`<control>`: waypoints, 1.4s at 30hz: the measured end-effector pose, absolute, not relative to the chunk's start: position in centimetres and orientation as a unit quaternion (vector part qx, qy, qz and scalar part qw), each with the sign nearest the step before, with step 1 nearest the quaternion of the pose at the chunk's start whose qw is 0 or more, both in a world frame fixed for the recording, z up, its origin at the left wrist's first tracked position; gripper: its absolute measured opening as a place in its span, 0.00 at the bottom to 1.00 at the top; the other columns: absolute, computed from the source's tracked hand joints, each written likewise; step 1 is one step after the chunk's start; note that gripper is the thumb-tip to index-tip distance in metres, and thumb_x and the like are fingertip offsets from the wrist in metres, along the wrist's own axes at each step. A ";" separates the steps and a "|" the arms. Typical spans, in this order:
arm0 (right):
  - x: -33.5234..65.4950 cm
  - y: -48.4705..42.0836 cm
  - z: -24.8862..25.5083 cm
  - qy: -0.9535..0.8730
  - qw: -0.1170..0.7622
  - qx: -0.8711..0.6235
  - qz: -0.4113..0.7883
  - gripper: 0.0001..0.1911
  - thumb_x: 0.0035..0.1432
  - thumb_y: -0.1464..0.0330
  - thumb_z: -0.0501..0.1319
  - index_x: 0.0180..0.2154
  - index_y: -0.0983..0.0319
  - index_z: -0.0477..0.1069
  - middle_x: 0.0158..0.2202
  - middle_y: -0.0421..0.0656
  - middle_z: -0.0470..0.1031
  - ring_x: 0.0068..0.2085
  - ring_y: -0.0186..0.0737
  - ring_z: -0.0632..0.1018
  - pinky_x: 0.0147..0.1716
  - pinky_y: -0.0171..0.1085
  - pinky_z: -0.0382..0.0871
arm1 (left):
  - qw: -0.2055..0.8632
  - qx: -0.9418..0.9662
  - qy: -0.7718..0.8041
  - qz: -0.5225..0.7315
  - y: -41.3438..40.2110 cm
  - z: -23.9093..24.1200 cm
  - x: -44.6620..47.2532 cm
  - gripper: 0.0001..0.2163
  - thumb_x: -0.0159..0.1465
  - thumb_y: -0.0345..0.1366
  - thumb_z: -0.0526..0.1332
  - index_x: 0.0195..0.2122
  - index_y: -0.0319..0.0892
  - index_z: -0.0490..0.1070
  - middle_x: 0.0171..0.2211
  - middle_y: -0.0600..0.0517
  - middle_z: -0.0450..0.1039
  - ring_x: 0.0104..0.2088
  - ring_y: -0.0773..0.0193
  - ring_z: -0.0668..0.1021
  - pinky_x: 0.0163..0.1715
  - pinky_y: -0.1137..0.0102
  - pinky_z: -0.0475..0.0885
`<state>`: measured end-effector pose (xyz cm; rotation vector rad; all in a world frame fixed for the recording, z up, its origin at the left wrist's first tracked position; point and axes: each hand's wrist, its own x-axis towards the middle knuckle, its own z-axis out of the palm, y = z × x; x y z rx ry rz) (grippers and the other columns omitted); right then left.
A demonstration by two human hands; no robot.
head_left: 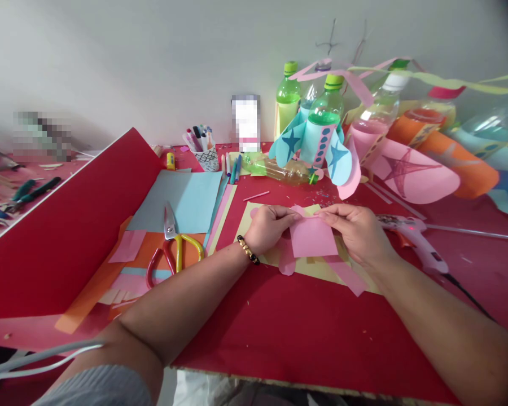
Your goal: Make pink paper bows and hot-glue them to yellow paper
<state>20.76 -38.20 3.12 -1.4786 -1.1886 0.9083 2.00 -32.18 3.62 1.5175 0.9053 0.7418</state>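
A small pink paper piece is pinched along its far edge by both hands. My left hand, with a beaded bracelet at the wrist, grips its left corner between thumb and fingers. At the right corner, my right hand has thumb and fingertips closed on the same edge. Beneath lie pale yellow paper sheets, a rounded pink paper shape and a pink paper strip. To the right of my right hand rests a pink glue gun with a small red light.
Yellow-and-red-handled scissors lie on blue paper at left, beside a red upright board. Behind stand a pen cup, a lying bottle and several paper-decorated bottles. A cord trails from the glue gun.
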 end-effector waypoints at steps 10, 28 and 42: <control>20.7 -38.2 3.1 -0.472 0.502 -0.607 0.396 0.14 0.51 0.56 0.65 0.34 0.60 0.78 0.29 0.42 0.78 0.28 0.38 0.75 0.27 0.37 0.67 | 0.556 0.656 0.388 0.332 -31.9 2.9 2.0 0.16 0.58 0.47 0.63 0.29 0.36 0.77 0.25 0.51 0.75 0.24 0.70 0.73 0.23 0.76 0.67; 20.4 -38.5 3.1 -0.484 0.508 -0.590 0.400 0.14 0.53 0.57 0.65 0.38 0.58 0.79 0.31 0.43 0.79 0.31 0.40 0.77 0.30 0.38 0.70 | 0.586 0.637 0.369 0.341 -32.1 3.4 2.1 0.10 0.54 0.40 0.67 0.33 0.39 0.80 0.35 0.47 0.80 0.34 0.64 0.79 0.32 0.72 0.74; 19.8 -38.9 3.9 -0.537 0.479 -0.611 0.331 0.12 0.54 0.60 0.63 0.38 0.58 0.79 0.32 0.43 0.80 0.33 0.41 0.77 0.32 0.38 0.69 | 0.606 0.630 0.356 0.330 -32.3 3.2 2.1 0.10 0.54 0.40 0.67 0.34 0.40 0.80 0.34 0.47 0.80 0.34 0.63 0.79 0.32 0.72 0.74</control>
